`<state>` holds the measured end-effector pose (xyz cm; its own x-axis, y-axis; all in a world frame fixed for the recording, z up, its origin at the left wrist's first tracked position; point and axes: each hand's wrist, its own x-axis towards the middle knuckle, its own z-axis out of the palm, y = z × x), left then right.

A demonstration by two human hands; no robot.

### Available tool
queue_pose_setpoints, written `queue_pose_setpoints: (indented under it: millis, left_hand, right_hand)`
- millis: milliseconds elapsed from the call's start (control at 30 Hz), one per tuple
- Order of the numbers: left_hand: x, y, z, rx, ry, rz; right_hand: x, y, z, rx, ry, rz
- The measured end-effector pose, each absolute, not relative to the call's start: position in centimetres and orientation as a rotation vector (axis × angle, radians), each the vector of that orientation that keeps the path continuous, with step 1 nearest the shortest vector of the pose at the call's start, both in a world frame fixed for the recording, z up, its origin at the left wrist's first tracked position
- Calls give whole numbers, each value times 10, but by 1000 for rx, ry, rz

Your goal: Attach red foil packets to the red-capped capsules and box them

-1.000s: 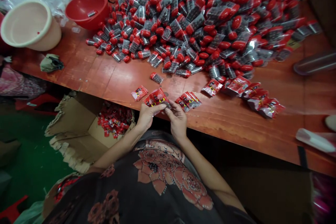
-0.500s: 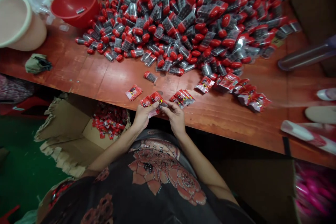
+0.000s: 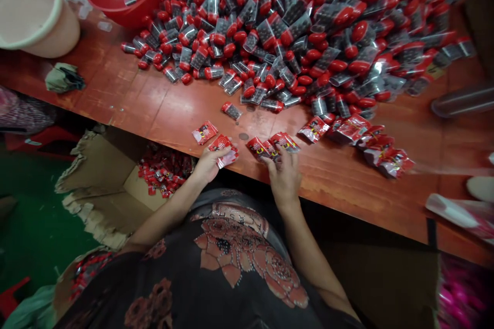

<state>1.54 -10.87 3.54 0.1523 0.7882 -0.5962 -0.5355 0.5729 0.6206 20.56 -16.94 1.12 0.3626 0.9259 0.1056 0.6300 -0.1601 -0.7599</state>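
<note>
My left hand point(image 3: 208, 165) is closed on a small fan of red printed packets point(image 3: 225, 153), thumb on top, at the table's front edge. To its right, my right hand point(image 3: 285, 179) has its thumb and fingers around red packets in a short overlapping row point(image 3: 275, 145); the hand partly hides them. One loose red packet point(image 3: 204, 132) lies just beyond my left hand. Farther back is a single clear tube with a red cap and dark contents point(image 3: 231, 110). A large heap of similar red-capped tubes point(image 3: 266, 33) covers the back of the table.
More red packets point(image 3: 314, 128) lie to the right, beside a longer row point(image 3: 376, 146). A red bowl point(image 3: 123, 5), cream bucket point(image 3: 57, 25) and crumpled cloth point(image 3: 64, 78) stand at left. Below the edge, a torn cardboard box point(image 3: 92, 164) contains red packets. Clear cylinders point(image 3: 463, 102) lie at right.
My hands were together on the packets and are now apart. My right hand has moved right to the short row, which is longer now. My left hand still holds packets. The view has shifted.
</note>
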Motion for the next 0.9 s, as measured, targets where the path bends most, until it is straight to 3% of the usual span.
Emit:
queue_pose_setpoints:
  millis: [333, 533, 767, 900]
  left_hand:
    - [12, -103, 28, 337, 1071, 1111]
    - [-6, -88, 25, 266, 1122, 1200]
    - [-16, -75, 31, 178, 1102, 1252]
    - [-21, -72, 34, 38, 1079, 1226]
  right_hand:
    - [148, -119, 16, -1421, -1532, 961]
    - [144, -83, 28, -1466, -1858, 913]
    - [140, -17, 23, -1836, -2030, 429]
    - [138, -22, 23, -1820, -2038, 493]
